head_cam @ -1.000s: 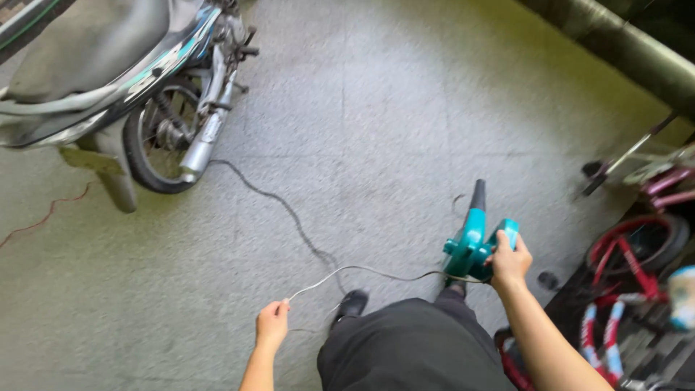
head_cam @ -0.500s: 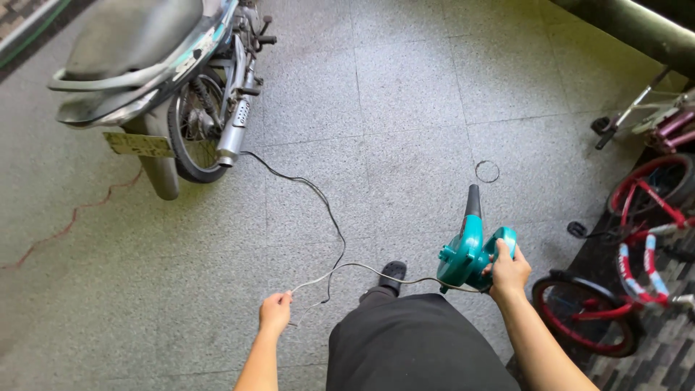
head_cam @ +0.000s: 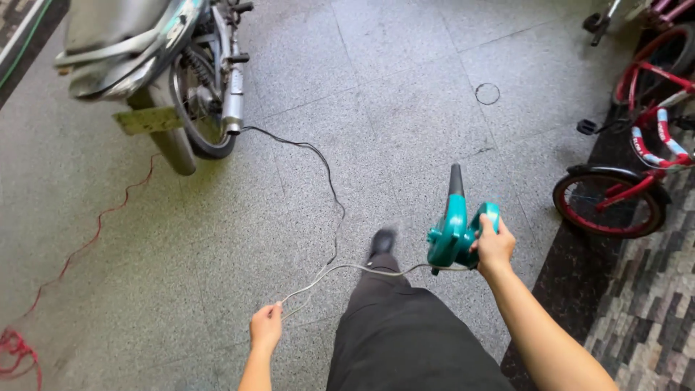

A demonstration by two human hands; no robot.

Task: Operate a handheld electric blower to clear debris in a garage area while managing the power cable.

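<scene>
Head view, near to far.

Left hand (head_cam: 266, 327), at 7 o'clock, closed around the power cord (head_cam: 326, 271). The cord sags to the right toward the blower, and a second run trails along the floor toward 11 o'clock.

Right hand (head_cam: 494, 246), at 4 o'clock, wrapped around the rear handle of the teal blower (head_cam: 455, 230). Its long axis runs near-to-far, black nozzle aimed at 12 o'clock. The right hand carries the tool; the left hand only tends the cord.

1 dark shoe (head_cam: 381, 242) is stepping forward between the hands.

Red bicycle (head_cam: 626, 181) at 2 o'clock.

Motorcycle (head_cam: 156, 65) at 10 o'clock, with a pale rectangular plate, blurred, under its tail.

No packages or signs visible.
</scene>
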